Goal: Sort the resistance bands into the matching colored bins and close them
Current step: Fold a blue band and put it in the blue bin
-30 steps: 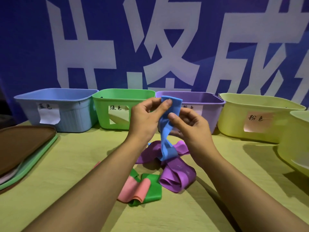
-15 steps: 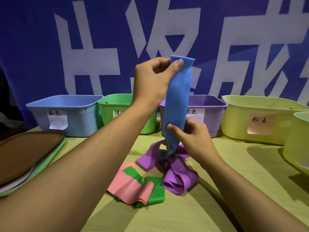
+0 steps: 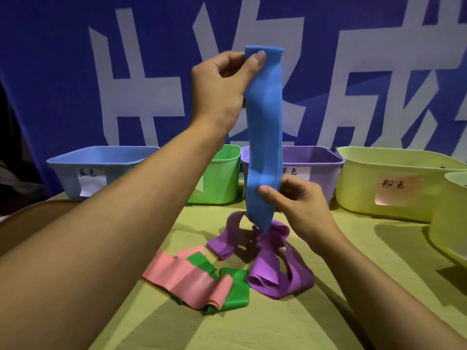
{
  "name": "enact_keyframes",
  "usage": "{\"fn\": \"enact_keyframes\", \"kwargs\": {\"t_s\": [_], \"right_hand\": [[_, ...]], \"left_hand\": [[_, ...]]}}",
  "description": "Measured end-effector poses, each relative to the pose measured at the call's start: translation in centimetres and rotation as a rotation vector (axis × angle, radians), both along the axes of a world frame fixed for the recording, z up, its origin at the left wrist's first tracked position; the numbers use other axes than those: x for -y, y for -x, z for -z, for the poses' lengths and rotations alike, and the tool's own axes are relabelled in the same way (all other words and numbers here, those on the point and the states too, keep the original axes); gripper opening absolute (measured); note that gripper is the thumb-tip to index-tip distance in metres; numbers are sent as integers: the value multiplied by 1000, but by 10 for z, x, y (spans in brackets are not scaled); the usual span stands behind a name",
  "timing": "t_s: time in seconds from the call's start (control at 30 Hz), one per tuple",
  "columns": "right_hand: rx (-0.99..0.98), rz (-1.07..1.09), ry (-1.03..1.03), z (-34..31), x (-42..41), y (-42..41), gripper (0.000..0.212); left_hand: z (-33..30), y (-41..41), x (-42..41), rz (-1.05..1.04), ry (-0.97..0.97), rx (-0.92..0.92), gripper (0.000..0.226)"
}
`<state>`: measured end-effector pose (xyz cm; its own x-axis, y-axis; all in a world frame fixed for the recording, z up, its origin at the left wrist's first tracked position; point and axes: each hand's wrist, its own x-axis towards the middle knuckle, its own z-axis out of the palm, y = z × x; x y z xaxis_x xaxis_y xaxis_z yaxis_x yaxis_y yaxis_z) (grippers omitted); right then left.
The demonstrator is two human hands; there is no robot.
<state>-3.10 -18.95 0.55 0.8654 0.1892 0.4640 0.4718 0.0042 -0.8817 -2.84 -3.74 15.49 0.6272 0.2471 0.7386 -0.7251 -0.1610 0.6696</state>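
A blue resistance band (image 3: pixel 265 132) hangs upright, stretched between my hands. My left hand (image 3: pixel 222 89) pinches its top end high up; my right hand (image 3: pixel 298 200) pinches it near the bottom. Its lower tip dangles over a purple band (image 3: pixel 273 261) heaped on the table. A pink band (image 3: pixel 187 276) lies over a green band (image 3: pixel 235 289) to the left of the purple one. Along the back stand a blue bin (image 3: pixel 101 157), a green bin (image 3: pixel 222 178), a purple bin (image 3: pixel 316 157) and a yellow bin (image 3: pixel 394 178) with a pink label. All stand without lids.
The yellow-green tablecloth (image 3: pixel 278 324) covers the table. Another yellow bin (image 3: pixel 452 218) sits at the right edge. A brown lid (image 3: pixel 32 210) shows at the left behind my forearm. A blue banner with white characters hangs behind the bins.
My left hand has lifted the blue band's top end well above the bins, drawing it out long. My right hand stayed low on the band. The camera has come closer.
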Motion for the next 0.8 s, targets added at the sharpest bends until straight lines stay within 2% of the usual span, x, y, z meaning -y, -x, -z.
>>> {"fn": "enact_keyframes", "kwargs": {"t_s": [0.1,0.2,0.33,0.5,0.67,0.8], "right_hand": [[-23,-70,-200,-7,-2,6,19],[-71,-120,-213,-12,-1,12,26],[-186,-213,46,-13,2,17,36],[-347,-390,334,-17,10,23,20],[-457,-535,534,-19,15,28,24],[-506,-569,668,-19,12,32,24]], "left_hand": [[-10,7,-2,57,46,67,15],[-15,11,-1,70,15,110,12],[-11,9,-2,8,3,92,6],[13,1,-5,-17,-2,-29,4],[47,-4,-8,-6,11,-150,5],[72,-8,-10,21,66,-212,9]]}}
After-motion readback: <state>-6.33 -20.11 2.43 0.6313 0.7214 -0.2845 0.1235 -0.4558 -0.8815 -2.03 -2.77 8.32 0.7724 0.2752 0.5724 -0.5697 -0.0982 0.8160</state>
